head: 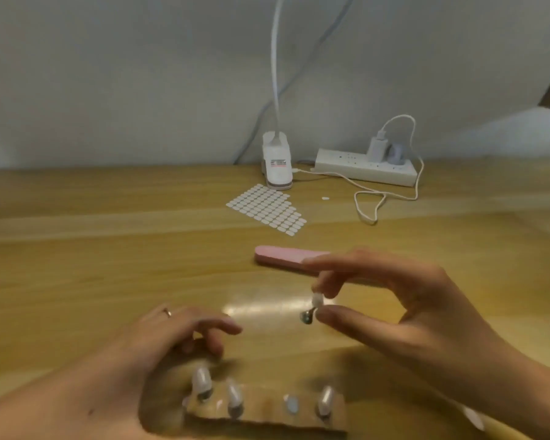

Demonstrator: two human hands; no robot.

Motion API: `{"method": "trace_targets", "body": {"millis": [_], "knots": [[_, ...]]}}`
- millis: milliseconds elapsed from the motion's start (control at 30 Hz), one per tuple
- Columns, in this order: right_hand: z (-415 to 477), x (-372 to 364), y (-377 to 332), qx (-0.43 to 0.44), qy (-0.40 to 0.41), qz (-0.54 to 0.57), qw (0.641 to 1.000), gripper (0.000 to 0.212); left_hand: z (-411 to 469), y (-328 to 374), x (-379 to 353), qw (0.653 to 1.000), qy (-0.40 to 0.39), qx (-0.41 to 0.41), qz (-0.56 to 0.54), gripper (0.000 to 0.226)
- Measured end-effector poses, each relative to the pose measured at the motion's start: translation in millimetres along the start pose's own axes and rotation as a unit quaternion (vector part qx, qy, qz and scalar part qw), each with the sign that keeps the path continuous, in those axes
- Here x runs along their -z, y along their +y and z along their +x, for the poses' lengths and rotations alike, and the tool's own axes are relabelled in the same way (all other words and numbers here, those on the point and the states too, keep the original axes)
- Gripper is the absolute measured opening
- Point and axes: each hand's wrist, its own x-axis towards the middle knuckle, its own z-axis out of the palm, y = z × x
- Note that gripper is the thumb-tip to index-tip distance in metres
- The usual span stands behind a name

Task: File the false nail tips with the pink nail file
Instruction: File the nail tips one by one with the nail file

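My right hand (pixel 394 300) pinches a small false nail tip on a metal holder (pixel 313 308) between thumb and fingers, lifted above the table. Behind it the pink nail file (pixel 280 255) lies flat on the wooden table, its right end hidden by my fingers. My left hand (pixel 159 341) rests with loosely curled fingers on the table just behind a cardboard stand (pixel 267 417). On that stand are three upright false nail tips (pixel 234 396) and one bare white pad (pixel 291 404).
A sheet of white oval adhesive tabs (pixel 267 208) lies further back. A white clip lamp base (pixel 277 160), a power strip (pixel 365 166) with a charger and a looped white cable (pixel 375 201) sit along the wall.
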Motion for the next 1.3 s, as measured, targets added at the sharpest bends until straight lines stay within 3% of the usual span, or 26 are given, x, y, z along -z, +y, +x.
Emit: {"method": "trace_targets", "body": {"millis": [67,100,233,400,667,1100,1200,1300], "knots": [[-1,-2,1,0.009,0.0,0.004,1.0,0.041,-10,-1,-1,0.989,-0.009,-0.067,0.132,0.064],[-2,-3,2,0.01,0.001,0.002,1.0,0.043,-13,-3,-2,0.986,-0.003,-0.078,0.148,0.066],[-7,-9,7,0.01,0.012,0.001,1.0,0.042,-18,-4,-9,0.982,0.055,-0.086,0.156,0.065],[-11,-11,1,0.04,0.001,-0.005,0.999,0.037,-18,-5,-17,0.978,0.073,-0.09,0.174,0.063],[-16,-13,2,0.071,-0.075,-0.131,0.986,0.042,-19,0,-19,0.974,0.085,-0.095,0.188,0.056],[-17,-15,12,0.103,-0.11,-0.182,0.972,0.045,-21,2,-20,0.972,0.087,-0.102,0.194,0.051],[-20,-16,20,0.088,-0.121,-0.197,0.969,0.055,-21,1,-20,0.971,0.09,-0.105,0.195,0.051],[-27,-22,27,0.037,-0.109,-0.167,0.979,0.051,-21,1,-20,0.971,0.091,-0.103,0.195,0.051]]}}
